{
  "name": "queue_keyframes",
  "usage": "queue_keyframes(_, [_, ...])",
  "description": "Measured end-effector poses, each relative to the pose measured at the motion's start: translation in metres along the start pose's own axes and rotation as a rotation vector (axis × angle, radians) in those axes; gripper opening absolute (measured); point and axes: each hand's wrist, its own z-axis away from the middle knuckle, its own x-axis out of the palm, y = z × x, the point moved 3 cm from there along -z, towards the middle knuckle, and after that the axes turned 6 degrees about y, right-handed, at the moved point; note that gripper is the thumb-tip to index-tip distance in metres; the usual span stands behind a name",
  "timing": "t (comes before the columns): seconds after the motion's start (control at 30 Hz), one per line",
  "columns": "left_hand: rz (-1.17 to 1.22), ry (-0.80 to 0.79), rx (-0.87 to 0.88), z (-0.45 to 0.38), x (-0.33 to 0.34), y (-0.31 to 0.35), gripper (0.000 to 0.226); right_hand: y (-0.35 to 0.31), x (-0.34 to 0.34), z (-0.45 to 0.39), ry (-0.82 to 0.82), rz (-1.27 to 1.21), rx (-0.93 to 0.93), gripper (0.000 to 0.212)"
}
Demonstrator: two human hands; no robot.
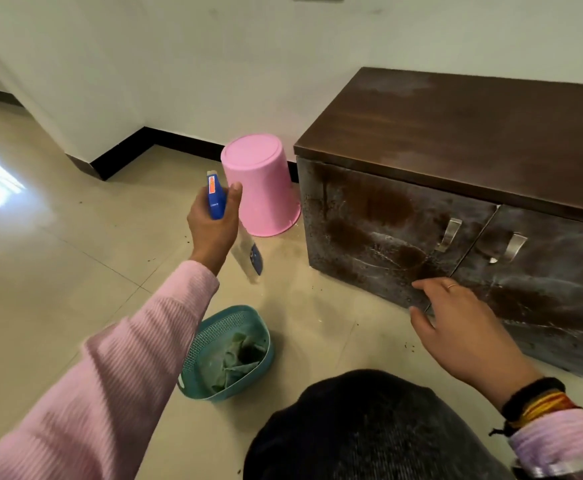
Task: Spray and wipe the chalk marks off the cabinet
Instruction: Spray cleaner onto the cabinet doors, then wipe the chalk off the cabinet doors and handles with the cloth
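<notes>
- Left arm, in a pink ribbed sleeve, reached forward from the lower left corner of the view, wrist raised.
- Left hand (214, 220) was curled round the neck of a spray bottle (229, 230), thumb up beside its blue head, back of the hand toward the camera.
- Right arm entered from the lower right corner; dark and coloured bands circled the wrist above a pink cuff.
- Right hand (456, 320) was extended palm down, fingers loosely spread and holding nothing, a thin ring on one finger.
</notes>
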Motion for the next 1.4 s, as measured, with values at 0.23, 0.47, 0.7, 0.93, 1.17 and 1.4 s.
queue_keyframes(0.23, [-0.321,-0.060,-0.125,-0.028,0.012,-0.093,0.050,0.005,0.017,-0.008,-0.035,0.020,-0.003,0.050])
queue_keyframes(0.47, [-0.322,-0.068,-0.192,-0.018,-0.002,-0.113,0.065,0.005,0.024,-0.013,-0.061,0.028,-0.001,0.049])
queue_keyframes(0.7, [-0.538,0.014,-0.167,0.044,-0.067,-0.116,0.070,-0.004,0.016,-0.007,-0.057,0.017,-0.022,0.049])
queue_keyframes(0.93, [-0.970,-0.701,-0.413,0.151,-0.077,-0.173,0.059,-0.001,0.020,-0.002,-0.095,0.030,-0.031,0.053])
queue_keyframes(1.17, [-0.890,-0.494,-0.453,0.130,-0.090,-0.147,0.035,0.004,0.011,-0.001,-0.073,-0.009,-0.014,0.050])
queue_keyframes(1.4, [-0.248,-0.164,-0.631,0.129,-0.148,-0.104,0.032,0.000,-0.013,0.015,-0.057,0.012,-0.026,0.051])
